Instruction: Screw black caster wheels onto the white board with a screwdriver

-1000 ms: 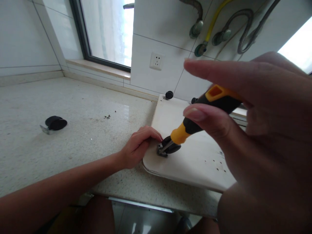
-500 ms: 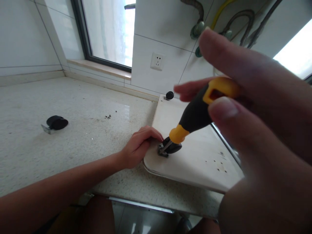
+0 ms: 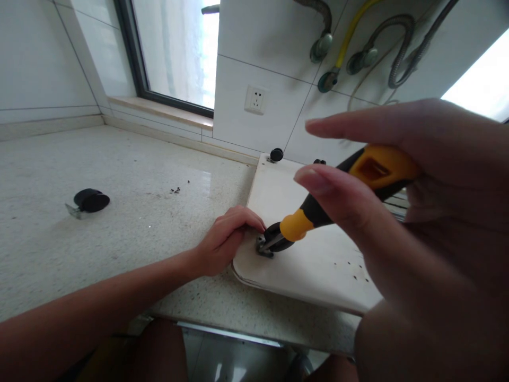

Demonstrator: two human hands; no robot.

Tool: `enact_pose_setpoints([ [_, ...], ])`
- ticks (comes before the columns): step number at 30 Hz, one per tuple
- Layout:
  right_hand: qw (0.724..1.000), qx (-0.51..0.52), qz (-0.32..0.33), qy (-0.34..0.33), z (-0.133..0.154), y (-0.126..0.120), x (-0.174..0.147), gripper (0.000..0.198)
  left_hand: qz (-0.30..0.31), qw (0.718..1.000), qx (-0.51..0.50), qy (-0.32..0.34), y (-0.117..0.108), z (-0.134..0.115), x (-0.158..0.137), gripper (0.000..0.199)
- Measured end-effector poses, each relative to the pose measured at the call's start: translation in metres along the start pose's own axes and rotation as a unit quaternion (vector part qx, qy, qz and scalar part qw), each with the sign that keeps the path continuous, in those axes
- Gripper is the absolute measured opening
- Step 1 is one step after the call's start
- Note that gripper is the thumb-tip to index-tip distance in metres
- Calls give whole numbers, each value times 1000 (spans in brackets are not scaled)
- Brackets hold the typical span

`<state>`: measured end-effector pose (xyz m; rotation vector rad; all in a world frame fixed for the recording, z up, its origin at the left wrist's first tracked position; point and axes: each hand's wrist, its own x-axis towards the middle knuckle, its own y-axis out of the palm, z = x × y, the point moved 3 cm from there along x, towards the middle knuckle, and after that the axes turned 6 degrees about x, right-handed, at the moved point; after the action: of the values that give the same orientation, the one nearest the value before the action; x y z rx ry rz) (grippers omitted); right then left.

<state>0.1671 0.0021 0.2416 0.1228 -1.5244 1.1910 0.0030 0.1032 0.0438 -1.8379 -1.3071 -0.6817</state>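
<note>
A yellow-and-black screwdriver (image 3: 308, 220) slants down to the left, its shaft against the metal plate of a black caster wheel (image 3: 274, 232). The handle end rests against the palm of my right hand (image 3: 429, 212), whose thumb and forefinger are spread apart around it. My left hand (image 3: 230, 236) lies at the rounded corner of a white board (image 3: 294, 270), fingers curled, with the fingertips at the caster. The caster's plate sits flat on the board near that corner. Whether a screw is under the tip cannot be made out.
A loose black caster (image 3: 91, 200) lies on the speckled countertop (image 3: 131, 244) at left. Several small screws (image 3: 175, 190) are scattered behind my left hand. Another caster (image 3: 276, 155) stands at the board's far corner. A socket (image 3: 255, 100) and pipe valves (image 3: 328, 80) are on the tiled wall.
My right hand has opened its thumb and forefinger and shifted along the handle, which has turned and tilted lower. My left hand stays in place at the caster.
</note>
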Motion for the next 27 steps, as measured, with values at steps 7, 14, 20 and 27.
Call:
enact_pose_setpoints([
  [7,996,74,45,13,-14,-6,6,39,5,1000,-3,-10,0,-1,2,35],
  [14,999,-13,36,16,-21,-4,9,31,1,1000,1,-6,0,-1,3,34],
  [20,998,-33,47,15,-30,-2,14,44,8,1000,24,15,1,-6,4,32],
  [27,995,-84,12,51,-35,-15,5,47,65,881,433,-180,-65,23,43,34],
])
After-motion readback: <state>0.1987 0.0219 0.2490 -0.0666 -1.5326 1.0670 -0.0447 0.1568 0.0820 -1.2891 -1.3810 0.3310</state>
